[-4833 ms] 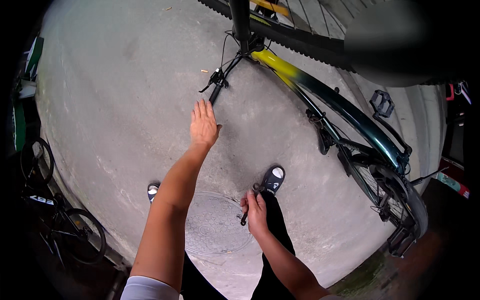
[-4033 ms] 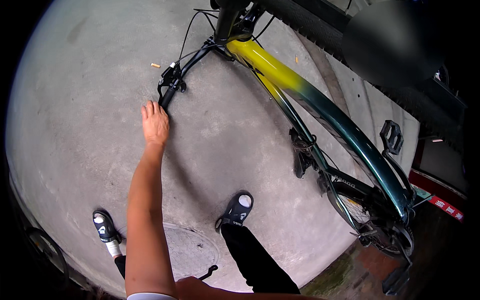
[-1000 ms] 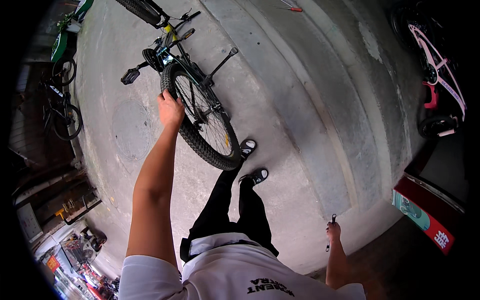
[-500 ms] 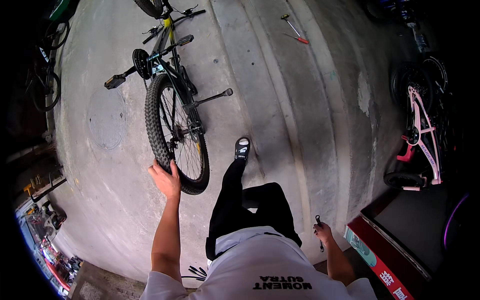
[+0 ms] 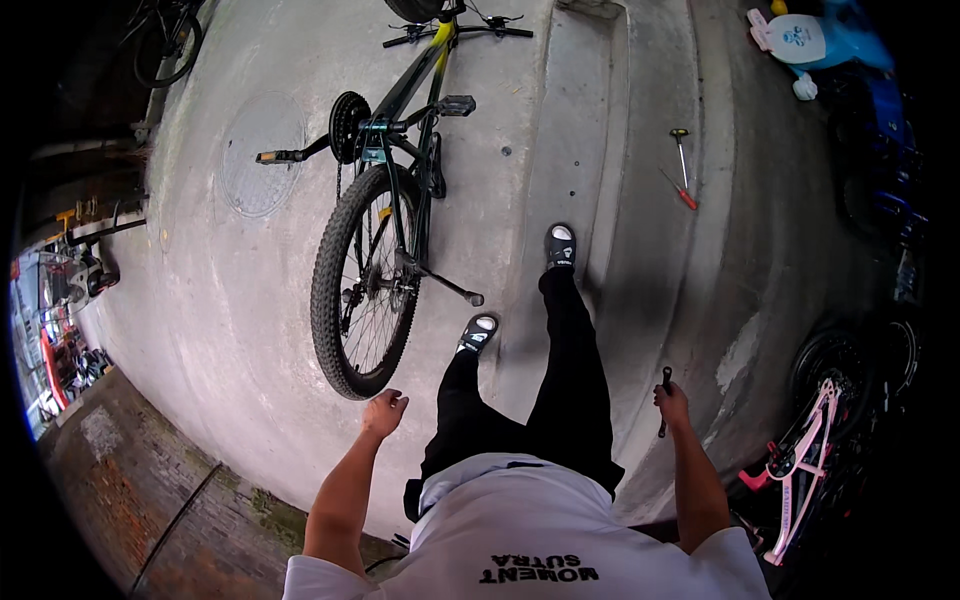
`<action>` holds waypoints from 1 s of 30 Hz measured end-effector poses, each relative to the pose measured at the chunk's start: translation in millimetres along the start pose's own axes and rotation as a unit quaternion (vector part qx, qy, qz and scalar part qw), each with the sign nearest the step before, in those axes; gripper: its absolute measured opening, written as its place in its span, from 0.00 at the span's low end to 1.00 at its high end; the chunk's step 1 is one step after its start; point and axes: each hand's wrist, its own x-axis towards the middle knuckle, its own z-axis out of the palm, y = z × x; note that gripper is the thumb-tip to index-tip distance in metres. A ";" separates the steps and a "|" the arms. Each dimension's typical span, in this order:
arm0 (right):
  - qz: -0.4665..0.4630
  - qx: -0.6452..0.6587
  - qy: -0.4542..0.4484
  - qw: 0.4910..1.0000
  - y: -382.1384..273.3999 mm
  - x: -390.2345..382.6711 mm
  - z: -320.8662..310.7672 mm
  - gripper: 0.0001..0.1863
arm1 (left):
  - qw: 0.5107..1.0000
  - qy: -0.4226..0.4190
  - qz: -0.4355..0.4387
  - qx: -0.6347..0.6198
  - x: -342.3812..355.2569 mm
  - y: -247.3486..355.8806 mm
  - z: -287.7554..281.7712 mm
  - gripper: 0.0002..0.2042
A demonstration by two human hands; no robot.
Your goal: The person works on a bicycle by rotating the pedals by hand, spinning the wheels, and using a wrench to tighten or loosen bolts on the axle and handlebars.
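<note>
A dark green and yellow mountain bike [image 5: 405, 85] stands on its kickstand to my left, its knobby rear wheel [image 5: 330, 300] toward me. Just below that tyre, my left hand [image 5: 383, 412] hangs with loosely curled fingers and nothing in them; it looks apart from the rubber. Out to my right, my right hand [image 5: 674, 405] is closed around the middle of a dark wrench [image 5: 667, 378], whose ends stick out above and below the fist.
Two screwdrivers, one with a yellow and black handle [image 5: 680, 133] and one with a red handle [image 5: 687, 200], lie on the concrete step ahead right. A pink bike frame [image 5: 803, 470] lies at the right. A round manhole cover [image 5: 262, 155] is left of the bike. Shallow ledges cross the floor.
My left hand has let go of the rear tyre and drawn back toward me. Both my feet now show, where only one did. The wrench stays in my right hand, and the view has shifted.
</note>
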 end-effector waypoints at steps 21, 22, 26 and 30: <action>-0.268 -0.129 -0.212 0.931 -553.8 110.9 57.5 0.13 | 0.951 0.158 -0.206 -0.166 67.9 211.2 46.0 0.28; -0.276 -0.125 -0.222 0.927 -562.9 110.8 66.0 0.13 | 0.944 0.122 -0.247 -0.179 77.6 194.9 54.1 0.22; -0.288 -0.109 -0.244 0.919 -592.8 113.0 104.8 0.14 | 0.939 0.010 -0.325 -0.111 113.2 148.5 50.3 0.12; -0.449 -0.239 -0.166 0.845 -631.7 84.2 137.1 0.14 | 0.942 -0.133 -0.305 0.038 143.7 149.6 -2.3 0.12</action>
